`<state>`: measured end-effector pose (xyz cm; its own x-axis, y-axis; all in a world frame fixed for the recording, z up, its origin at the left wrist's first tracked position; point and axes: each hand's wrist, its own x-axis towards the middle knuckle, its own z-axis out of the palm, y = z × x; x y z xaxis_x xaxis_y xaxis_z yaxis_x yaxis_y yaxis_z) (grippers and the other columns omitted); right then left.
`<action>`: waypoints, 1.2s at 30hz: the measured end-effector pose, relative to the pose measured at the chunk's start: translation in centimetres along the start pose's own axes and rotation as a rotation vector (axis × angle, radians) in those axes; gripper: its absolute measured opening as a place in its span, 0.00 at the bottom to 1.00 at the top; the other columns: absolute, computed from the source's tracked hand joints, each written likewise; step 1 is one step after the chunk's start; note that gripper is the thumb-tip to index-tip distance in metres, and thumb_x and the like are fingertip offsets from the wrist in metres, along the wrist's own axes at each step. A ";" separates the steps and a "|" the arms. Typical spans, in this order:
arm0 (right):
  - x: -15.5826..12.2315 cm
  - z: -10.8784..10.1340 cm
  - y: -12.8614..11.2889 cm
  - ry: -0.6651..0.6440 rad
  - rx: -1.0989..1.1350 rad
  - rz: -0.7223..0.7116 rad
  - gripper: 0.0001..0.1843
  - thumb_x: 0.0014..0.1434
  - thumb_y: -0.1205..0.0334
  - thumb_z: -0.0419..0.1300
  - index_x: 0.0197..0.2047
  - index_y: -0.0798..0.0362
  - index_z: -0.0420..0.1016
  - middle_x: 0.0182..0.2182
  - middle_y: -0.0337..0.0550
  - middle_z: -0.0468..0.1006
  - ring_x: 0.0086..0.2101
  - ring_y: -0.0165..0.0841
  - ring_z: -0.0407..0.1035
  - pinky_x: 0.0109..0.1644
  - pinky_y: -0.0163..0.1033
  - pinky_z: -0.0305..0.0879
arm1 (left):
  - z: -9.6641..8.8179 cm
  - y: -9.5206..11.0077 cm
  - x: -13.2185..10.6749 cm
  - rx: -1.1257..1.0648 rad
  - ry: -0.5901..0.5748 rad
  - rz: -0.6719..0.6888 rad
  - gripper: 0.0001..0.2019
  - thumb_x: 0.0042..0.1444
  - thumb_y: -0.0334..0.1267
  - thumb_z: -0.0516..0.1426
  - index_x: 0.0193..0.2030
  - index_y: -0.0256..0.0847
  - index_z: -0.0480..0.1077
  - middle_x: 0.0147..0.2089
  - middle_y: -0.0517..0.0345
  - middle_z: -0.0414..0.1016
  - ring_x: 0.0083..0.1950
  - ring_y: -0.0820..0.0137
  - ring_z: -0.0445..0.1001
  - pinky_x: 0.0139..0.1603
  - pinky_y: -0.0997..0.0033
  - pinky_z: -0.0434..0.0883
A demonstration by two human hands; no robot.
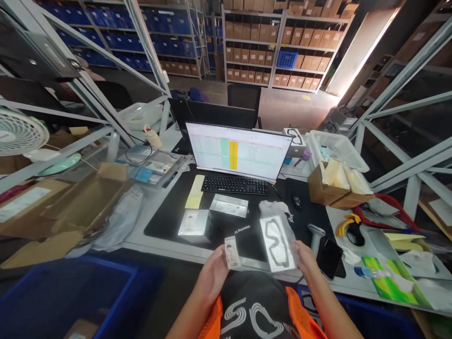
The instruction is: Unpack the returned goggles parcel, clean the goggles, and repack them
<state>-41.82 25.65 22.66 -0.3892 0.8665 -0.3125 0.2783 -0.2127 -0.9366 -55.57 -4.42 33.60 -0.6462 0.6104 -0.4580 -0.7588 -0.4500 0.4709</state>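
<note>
My left hand [216, 270] is closed on a small white label card [232, 252], held upright just above my lap. My right hand [304, 258] grips a clear plastic bag [277, 238] with a dark frame-shaped item inside, beside the card. Both are held near the front edge of the black desk mat [169, 219]. On the mat in front lie a small flat box [194, 222], a clear packet [229, 205] and a yellow paper slip [195, 191].
A monitor [238, 150] and keyboard [235, 183] stand behind the mat. A barcode scanner [315, 235] and phone [330, 257] lie right of my hand. Cardboard boxes [326, 186] at right, a fan [19, 134] and a blue bin [67, 296] at left.
</note>
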 end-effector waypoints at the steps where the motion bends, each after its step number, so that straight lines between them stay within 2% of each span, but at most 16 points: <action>1: 0.4 0.5 0.3 -0.016 -0.054 0.004 0.18 0.68 0.51 0.59 0.34 0.57 0.71 0.24 0.32 0.68 0.22 0.24 0.63 0.26 0.31 0.65 | -0.1 0.1 -0.2 -0.009 0.028 0.008 0.10 0.51 0.37 0.65 0.39 0.35 0.77 0.39 0.52 0.80 0.42 0.65 0.77 0.45 0.69 0.73; 4: 0.8 -0.2 1.1 -0.067 -0.249 -0.009 0.19 0.68 0.49 0.59 0.34 0.57 0.71 0.25 0.33 0.69 0.23 0.25 0.63 0.28 0.32 0.65 | 0.0 0.2 -0.1 -0.040 0.098 0.024 0.09 0.50 0.35 0.64 0.39 0.35 0.77 0.40 0.54 0.81 0.42 0.66 0.78 0.46 0.70 0.74; 8: -0.7 -3.6 1.3 -0.199 -0.500 -0.109 0.20 0.65 0.50 0.61 0.29 0.56 0.70 0.27 0.36 0.72 0.29 0.29 0.68 0.36 0.37 0.68 | 1.1 -0.6 1.0 -0.074 0.142 0.003 0.08 0.51 0.34 0.63 0.39 0.35 0.77 0.39 0.54 0.81 0.42 0.68 0.78 0.46 0.72 0.75; 10: -1.9 -5.2 1.1 -0.291 -0.606 -0.164 0.20 0.64 0.51 0.63 0.26 0.55 0.68 0.25 0.35 0.71 0.29 0.29 0.67 0.37 0.37 0.67 | 1.8 -1.1 1.7 -0.082 0.142 -0.017 0.07 0.51 0.32 0.63 0.38 0.34 0.77 0.39 0.53 0.81 0.41 0.68 0.78 0.45 0.72 0.75; 13: -2.7 -7.0 0.1 -0.397 -0.737 -0.233 0.19 0.60 0.53 0.65 0.24 0.54 0.68 0.20 0.33 0.67 0.23 0.29 0.64 0.33 0.36 0.64 | 2.7 -1.7 2.8 -0.084 0.139 -0.030 0.07 0.52 0.32 0.61 0.38 0.34 0.77 0.40 0.51 0.81 0.40 0.67 0.79 0.44 0.71 0.76; 16: -1.3 -7.4 -2.3 -0.417 -0.825 -0.335 0.12 0.56 0.58 0.65 0.24 0.53 0.72 0.24 0.40 0.72 0.27 0.34 0.69 0.35 0.39 0.65 | 3.5 -2.0 3.8 -0.083 0.134 -0.023 0.08 0.52 0.33 0.62 0.39 0.33 0.77 0.41 0.50 0.81 0.41 0.66 0.79 0.43 0.70 0.76; 18: 0.6 -6.4 -4.3 -0.414 -0.846 -0.426 0.08 0.60 0.60 0.60 0.34 0.53 0.78 0.33 0.47 0.77 0.35 0.40 0.73 0.42 0.43 0.67 | 4.0 -2.2 4.3 -0.085 0.133 -0.013 0.09 0.51 0.34 0.63 0.39 0.33 0.77 0.41 0.51 0.81 0.41 0.66 0.78 0.44 0.71 0.76; 21: 3.8 -2.6 -7.3 -0.479 -0.839 -0.568 0.17 0.65 0.61 0.54 0.54 0.52 0.75 0.49 0.52 0.77 0.50 0.43 0.71 0.57 0.48 0.65 | 4.8 -2.4 4.6 -0.089 0.136 0.008 0.10 0.50 0.35 0.64 0.39 0.33 0.78 0.40 0.52 0.81 0.42 0.67 0.78 0.45 0.71 0.76; 24: 7.1 2.5 -9.6 -0.602 -0.847 -0.662 0.26 0.61 0.63 0.61 0.62 0.53 0.69 0.61 0.53 0.69 0.62 0.44 0.60 0.68 0.51 0.54 | 5.4 -2.6 4.1 -0.092 0.154 0.026 0.10 0.50 0.35 0.65 0.39 0.33 0.78 0.40 0.52 0.80 0.41 0.66 0.78 0.44 0.71 0.77; 26: 9.5 5.6 -10.8 -0.668 -0.864 -0.678 0.30 0.60 0.64 0.64 0.65 0.54 0.65 0.66 0.55 0.63 0.65 0.46 0.55 0.70 0.55 0.50 | 5.4 -2.6 3.5 -0.098 0.176 0.043 0.10 0.50 0.34 0.65 0.39 0.33 0.78 0.40 0.51 0.80 0.41 0.66 0.78 0.43 0.71 0.77; 27: 10.8 6.9 -11.2 -0.707 -0.876 -0.671 0.30 0.61 0.63 0.64 0.65 0.54 0.65 0.66 0.55 0.62 0.65 0.47 0.55 0.70 0.57 0.51 | 5.4 -2.6 3.1 -0.106 0.194 0.055 0.09 0.50 0.33 0.65 0.39 0.33 0.78 0.40 0.51 0.81 0.41 0.67 0.78 0.43 0.71 0.77; 29: 13.3 9.1 -11.7 -0.812 -0.907 -0.625 0.23 0.64 0.60 0.63 0.61 0.54 0.69 0.61 0.53 0.68 0.60 0.45 0.63 0.65 0.58 0.60 | 5.0 -2.6 2.5 -0.130 0.236 0.085 0.08 0.50 0.33 0.65 0.38 0.34 0.79 0.40 0.52 0.81 0.42 0.66 0.78 0.43 0.70 0.78; 31: 15.5 10.6 -11.9 -0.930 -0.947 -0.552 0.15 0.66 0.56 0.62 0.53 0.55 0.74 0.51 0.48 0.76 0.50 0.39 0.72 0.56 0.52 0.70 | 4.4 -2.7 1.8 -0.162 0.280 0.111 0.07 0.50 0.32 0.64 0.37 0.34 0.79 0.40 0.52 0.81 0.42 0.66 0.79 0.44 0.70 0.78; 34: 17.6 11.3 -11.8 -1.028 -0.988 -0.468 0.13 0.67 0.53 0.61 0.44 0.56 0.76 0.40 0.43 0.78 0.39 0.33 0.74 0.46 0.44 0.74 | 3.5 -3.1 1.1 -0.203 0.305 0.132 0.08 0.50 0.32 0.63 0.38 0.33 0.79 0.40 0.50 0.81 0.42 0.64 0.79 0.44 0.67 0.79; 36: 18.1 10.9 -11.9 -1.049 -0.977 -0.444 0.13 0.67 0.54 0.61 0.44 0.57 0.75 0.38 0.42 0.77 0.36 0.32 0.73 0.42 0.42 0.74 | 3.1 -3.3 0.8 -0.234 0.309 0.137 0.09 0.51 0.32 0.63 0.39 0.32 0.79 0.40 0.49 0.81 0.41 0.64 0.79 0.44 0.66 0.79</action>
<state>-61.79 38.93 26.41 -0.9148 -0.0206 -0.4034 0.2676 0.7172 -0.6434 -53.36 -0.39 34.00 -0.7095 0.3261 -0.6248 -0.6392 -0.6711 0.3756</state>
